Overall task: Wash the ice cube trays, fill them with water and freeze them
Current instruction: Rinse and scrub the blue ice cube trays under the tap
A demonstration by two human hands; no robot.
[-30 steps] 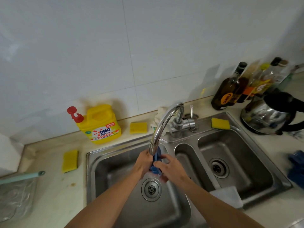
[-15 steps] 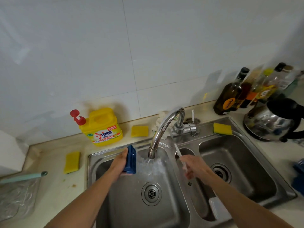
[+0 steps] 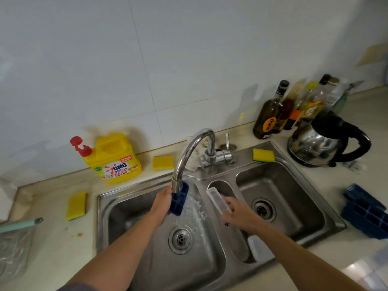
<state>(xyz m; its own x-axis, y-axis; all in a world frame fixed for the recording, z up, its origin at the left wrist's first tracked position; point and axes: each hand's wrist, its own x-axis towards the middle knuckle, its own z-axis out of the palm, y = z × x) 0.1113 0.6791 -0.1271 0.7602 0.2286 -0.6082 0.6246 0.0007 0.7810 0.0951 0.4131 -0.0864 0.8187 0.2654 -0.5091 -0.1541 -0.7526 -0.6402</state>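
While gripping the blue ice cube tray [image 3: 178,201] in the left hand [image 3: 161,204], with fingers clamped on its left edge, holds it upright on end directly below the mouth of the faucet [image 3: 185,154], over the left basin of the sink [image 3: 100,208]. Lets the running water [image 3: 195,208] hit the tray and splash down toward the drain [image 3: 181,238].

Grips in the right hand [image 3: 237,213] the near end of a pale clear piece [image 3: 216,200], either a tray or a lid, cannot tell which. Holds it tilted, far end raised, above the narrow middle basin and apart from the blue tray. At the front end of that middle basin, a second pale piece [image 3: 259,248], lying against the rim.

On the desk [image 3: 52,238] right of the sink, a stack of more blue trays [image 3: 365,217]. Against the wall behind the left basin, a yellow detergent bottle [image 3: 114,160] with a red pump.

- Three yellow sponges:
  - a left sponge [image 3: 76,205] on the desk beside the sink
  - a middle sponge [image 3: 162,162] between the bottle and the faucet
  - a right sponge [image 3: 264,155] on the back rim of the right basin
- At back right, a steel and black kettle [image 3: 323,143], with a cluster of glass bottles [image 3: 268,116] just behind it.
- At far left, a clear plastic bag [image 3: 14,253] with a pale green handle [image 3: 21,224] across it.
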